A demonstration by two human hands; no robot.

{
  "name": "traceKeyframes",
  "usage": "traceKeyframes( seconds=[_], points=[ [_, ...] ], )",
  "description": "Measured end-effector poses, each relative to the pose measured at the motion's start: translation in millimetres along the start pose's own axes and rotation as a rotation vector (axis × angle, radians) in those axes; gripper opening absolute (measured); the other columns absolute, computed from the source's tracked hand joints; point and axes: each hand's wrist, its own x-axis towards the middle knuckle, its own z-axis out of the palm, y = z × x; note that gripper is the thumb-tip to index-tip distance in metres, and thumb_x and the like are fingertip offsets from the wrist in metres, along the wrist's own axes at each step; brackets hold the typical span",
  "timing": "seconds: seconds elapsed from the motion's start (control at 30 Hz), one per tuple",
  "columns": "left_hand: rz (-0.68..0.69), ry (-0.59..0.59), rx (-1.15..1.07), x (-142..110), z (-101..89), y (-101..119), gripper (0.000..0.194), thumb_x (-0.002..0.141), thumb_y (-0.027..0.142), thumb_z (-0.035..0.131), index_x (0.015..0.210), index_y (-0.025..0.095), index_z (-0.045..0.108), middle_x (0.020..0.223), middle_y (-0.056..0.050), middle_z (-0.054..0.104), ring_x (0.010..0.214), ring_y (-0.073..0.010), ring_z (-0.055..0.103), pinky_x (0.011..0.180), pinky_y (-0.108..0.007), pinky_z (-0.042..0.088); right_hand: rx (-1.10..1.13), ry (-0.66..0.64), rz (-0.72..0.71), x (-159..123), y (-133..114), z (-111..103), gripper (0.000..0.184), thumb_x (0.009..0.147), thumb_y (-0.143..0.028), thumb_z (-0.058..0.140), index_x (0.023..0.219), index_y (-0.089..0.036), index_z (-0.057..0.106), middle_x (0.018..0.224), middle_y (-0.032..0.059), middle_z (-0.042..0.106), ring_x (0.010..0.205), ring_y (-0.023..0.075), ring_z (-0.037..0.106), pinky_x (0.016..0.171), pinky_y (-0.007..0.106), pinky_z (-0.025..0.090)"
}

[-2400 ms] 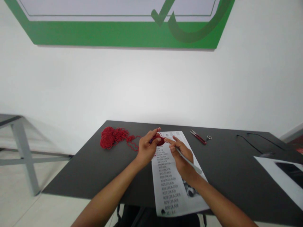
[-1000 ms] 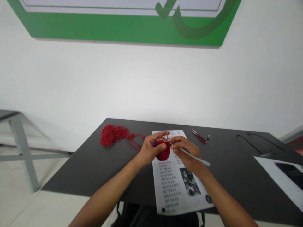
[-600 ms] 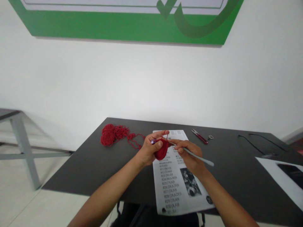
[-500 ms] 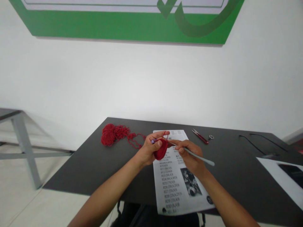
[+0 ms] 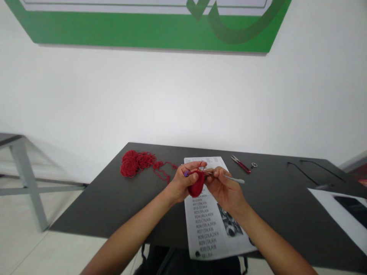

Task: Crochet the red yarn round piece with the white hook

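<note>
I see my left hand [image 5: 180, 186] pinching a small red crocheted piece [image 5: 196, 185] above the printed pattern sheet [image 5: 210, 225], its fingers closed on the piece's upper edge, where a small purple marker [image 5: 187, 173] shows at about 10 o'clock from the piece. My right hand [image 5: 225, 189] sits just at 3 o'clock of the piece, its fingers wrapped narrowly around a pale grey crochet hook [image 5: 233, 178]; the handle points out toward 3 o'clock, and the hook end meets the top of the red piece, though I cannot tell exactly where the tip sits. Both hands are touching or nearly touching across the piece.

A red strand runs from the work toward 10 o'clock to a loose heap of red yarn [image 5: 134, 165] lying on the dark table [image 5: 114, 198]. At about 2 o'clock from my hands, well apart, lie red-handled snips [image 5: 241, 164] with a small metal ring [image 5: 253, 165] just beside them. A thin black cord [image 5: 306, 170] lies farther toward 3 o'clock, and another white sheet [image 5: 341, 214] rests at the table's right edge.
</note>
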Motion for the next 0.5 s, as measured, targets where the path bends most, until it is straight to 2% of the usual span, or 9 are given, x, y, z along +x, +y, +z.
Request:
traceKeyframes(
  seconds=[0.07,0.17,0.23,0.37,0.5],
  points=[
    [0.086,0.083,0.189,2.2,-0.4,-1.2,0.059,0.063,0.037,0.094,0.114,0.014,0.075,0.091,-0.010,0.081,0.079,-0.0186,0.074,0.078,-0.028,0.057,-0.031,0.055,-0.027,1.0,1.4,-1.8,0.022,0.081,-0.044,0.082,0.078,-0.026,0.071,0.096,-0.0006,0.079,0.080,0.0142,0.073,0.080,0.030,0.062],
    [0.171,0.186,0.429,4.2,-1.1,-2.1,0.060,0.064,0.040,0.092,0.116,0.014,0.076,0.089,-0.009,0.080,0.078,-0.0200,0.072,0.077,-0.031,0.056,-0.136,0.125,-0.095,1.9,3.6,-4.4,0.020,0.080,-0.042,0.084,0.084,-0.025,0.075,0.101,0.0009,0.079,0.091,0.0154,0.074,0.084,0.028,0.061],
    [0.186,0.210,0.523,4.3,-0.8,-2.6,0.059,0.065,0.042,0.091,0.116,0.014,0.077,0.087,-0.008,0.079,0.076,-0.0197,0.071,0.076,-0.031,0.055,-0.192,0.181,-0.124,2.2,5.4,-6.7,0.020,0.080,-0.041,0.084,0.090,-0.025,0.075,0.097,0.0008,0.079,0.087,0.0146,0.074,0.082,0.027,0.060],
    [0.174,0.223,0.602,3.3,1.4,-4.4,0.060,0.065,0.040,0.090,0.117,0.013,0.076,0.083,-0.007,0.078,0.073,-0.0189,0.068,0.073,-0.030,0.054,-0.322,0.266,-0.167,2.5,10.1,-14.5,0.021,0.081,-0.041,0.083,0.091,-0.025,0.074,0.093,0.0003,0.078,0.082,0.0141,0.072,0.081,0.028,0.059],
    [0.150,0.237,0.566,3.7,3.6,-5.2,0.062,0.063,0.039,0.091,0.117,0.012,0.076,0.085,-0.008,0.078,0.073,-0.0193,0.069,0.073,-0.032,0.056,-0.511,0.270,-0.225,1.8,11.6,-21.8,0.024,0.087,-0.046,0.075,0.094,-0.024,0.073,0.093,0.0031,0.077,0.085,0.0172,0.071,0.079,0.031,0.058]
  ],
)
